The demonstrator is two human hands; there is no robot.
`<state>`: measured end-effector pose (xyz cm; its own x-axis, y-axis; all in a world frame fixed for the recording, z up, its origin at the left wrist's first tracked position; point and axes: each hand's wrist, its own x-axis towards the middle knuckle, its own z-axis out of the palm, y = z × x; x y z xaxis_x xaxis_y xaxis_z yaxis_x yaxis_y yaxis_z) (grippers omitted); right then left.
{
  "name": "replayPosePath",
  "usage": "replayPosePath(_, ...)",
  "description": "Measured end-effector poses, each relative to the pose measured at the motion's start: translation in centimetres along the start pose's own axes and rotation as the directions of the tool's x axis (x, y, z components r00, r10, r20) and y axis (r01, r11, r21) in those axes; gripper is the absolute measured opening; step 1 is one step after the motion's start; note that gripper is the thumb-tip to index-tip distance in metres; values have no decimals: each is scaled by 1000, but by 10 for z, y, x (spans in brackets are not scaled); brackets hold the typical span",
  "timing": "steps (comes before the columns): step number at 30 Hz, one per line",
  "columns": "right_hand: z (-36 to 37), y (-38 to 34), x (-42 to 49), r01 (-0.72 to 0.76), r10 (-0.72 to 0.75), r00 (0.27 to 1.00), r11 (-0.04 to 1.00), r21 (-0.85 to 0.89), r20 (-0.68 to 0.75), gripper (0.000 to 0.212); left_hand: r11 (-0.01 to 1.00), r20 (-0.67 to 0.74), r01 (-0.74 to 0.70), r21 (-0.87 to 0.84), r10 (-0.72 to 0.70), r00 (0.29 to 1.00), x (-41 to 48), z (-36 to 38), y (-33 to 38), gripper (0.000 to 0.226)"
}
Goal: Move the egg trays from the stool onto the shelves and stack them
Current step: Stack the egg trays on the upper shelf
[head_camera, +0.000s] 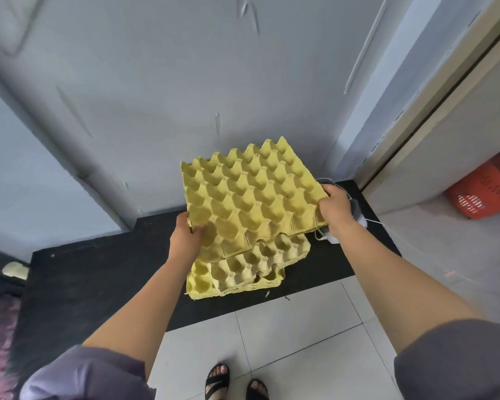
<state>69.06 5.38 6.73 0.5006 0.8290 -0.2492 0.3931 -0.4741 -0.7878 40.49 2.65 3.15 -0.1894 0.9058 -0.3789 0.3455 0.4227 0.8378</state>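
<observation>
Both hands grip one yellow egg tray (251,192): my left hand (185,235) pinches its near-left corner with the thumb on top, and my right hand (334,206) clasps its right edge, holding it tilted over a stack of yellow trays (243,269). That stack lies on a black ledge (98,269) at the foot of a grey wall (156,96), a white cable (368,223) just to its right. An orange basket (485,194) sits on the floor far right.

Soft, even daylight, brightest on the white floor tiles (286,342) near and right; shadows are faint. The egg tray (248,192) at centre is sharp. Wide-angle distortion bends the wall (156,82) and door frame (433,114) toward the edges; the near-left corner smears into blur.
</observation>
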Motion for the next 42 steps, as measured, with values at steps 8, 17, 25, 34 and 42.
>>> replayPosePath(8, -36, -54, -53, 76, -73, 996, 996, 52, -50, 31, 984, -31, -177, 22, 177, 984, -38, -56, 62, 43)
replayPosePath(17, -58, -103, -178, 427, -411, 900, 898, 104, -147, 48, 932, -224, -328, 156, 357, 907, -140, -148, 87, 33)
replayPosePath(25, -61, -158, -272, 535, -493, 843, 811, 237, -215, 42, 872, -366, -485, 62, 472, 802, -236, -229, 115, 42)
replayPosePath(34, -19, -231, -377, 643, -575, 766, 680, 352, -288, 38, 809, -507, -562, 169, 561, 655, -307, -362, 109, 48)
replayPosePath(42, 72, -289, -498, 674, -613, 735, 614, 411, -289, 37, 801, -596, -539, 259, 572, 564, -356, -510, 46, 46)
